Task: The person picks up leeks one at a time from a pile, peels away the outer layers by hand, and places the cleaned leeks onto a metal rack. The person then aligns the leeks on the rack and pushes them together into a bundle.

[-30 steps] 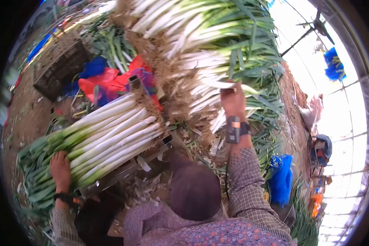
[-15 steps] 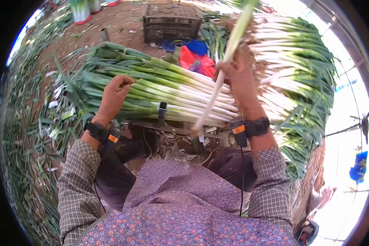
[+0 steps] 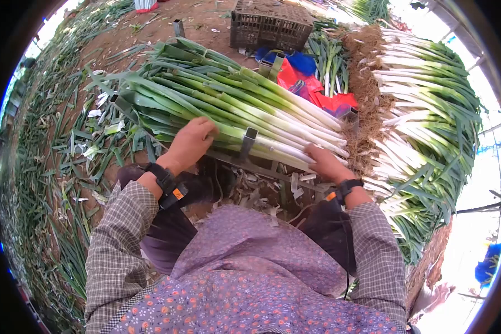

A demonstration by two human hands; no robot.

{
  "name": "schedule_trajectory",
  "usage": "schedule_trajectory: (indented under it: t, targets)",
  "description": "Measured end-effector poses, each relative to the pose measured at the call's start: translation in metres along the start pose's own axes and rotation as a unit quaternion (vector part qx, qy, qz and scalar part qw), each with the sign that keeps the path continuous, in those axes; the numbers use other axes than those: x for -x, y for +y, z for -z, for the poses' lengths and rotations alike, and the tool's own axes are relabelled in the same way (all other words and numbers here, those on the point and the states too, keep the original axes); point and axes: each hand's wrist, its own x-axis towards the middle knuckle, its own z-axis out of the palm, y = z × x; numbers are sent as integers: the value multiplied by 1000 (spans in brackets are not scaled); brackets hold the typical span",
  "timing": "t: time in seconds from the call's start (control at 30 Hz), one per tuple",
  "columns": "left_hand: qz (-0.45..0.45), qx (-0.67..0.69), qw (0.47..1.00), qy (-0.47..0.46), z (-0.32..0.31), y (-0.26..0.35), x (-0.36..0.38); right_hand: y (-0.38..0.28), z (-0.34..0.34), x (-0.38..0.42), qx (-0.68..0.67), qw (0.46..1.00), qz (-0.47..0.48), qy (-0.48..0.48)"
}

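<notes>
We rest our left hand (image 3: 193,142), fingers curled, on the leafy side of the leek bundle (image 3: 250,108) lying across the metal rack (image 3: 247,146), and our right hand (image 3: 327,164) against its white stalks, though we cannot tell whether either grips any.

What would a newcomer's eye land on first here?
Probably the green-and-white leeks in a grey metal frame, with the left hand and right hand at their near edge. Another leek heap, with shaggy brown roots, spreads at right; red plastic lies beyond the frame.
</notes>
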Motion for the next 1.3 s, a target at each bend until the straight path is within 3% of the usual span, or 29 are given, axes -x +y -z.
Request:
schedule_trajectory:
  t: [0.03, 0.07, 0.2, 0.3, 0.53, 0.77, 1.0, 1.1, 1.13, 1.23, 1.3]
  targets:
    - [-29, -40, 998, 26, 1, 5, -6, 5, 10, 11, -10, 998, -51, -24]
    - [-59, -77, 994, 52, 1, 11, -13, 10, 17, 23, -20, 998, -55, 11]
    - [-116, -230, 963, 76, -3, 14, -33, 27, 29, 50, -58, 994, -24, 93]
    - [-173, -309, 929, 107, -3, 29, -40, 31, 21, 52, -22, 995, -22, 92]
    - [-90, -223, 963, -118, -20, 4, -46, 14, -1, 51, 170, 975, -57, 132]
    - [-97, -216, 969, -72, -32, 8, -38, 13, -27, 54, 189, 963, -49, 186]
    - [-83, -195, 975, -62, -35, 8, -36, 16, -24, 44, 214, 958, -67, 177]
    - [-88, -128, 982, -106, -30, -6, -50, 19, -26, 41, 223, 957, -65, 175]
    - [-52, -78, 985, -147, -24, -8, -54, 19, -26, 41, 226, 956, -60, 176]
    - [-52, 33, 991, -118, -10, -7, -65, 14, -27, 43, 232, 955, -38, 184]
    - [-68, -38, 993, -92, 7, 2, -62, 12, -28, 47, 207, 958, -33, 195]
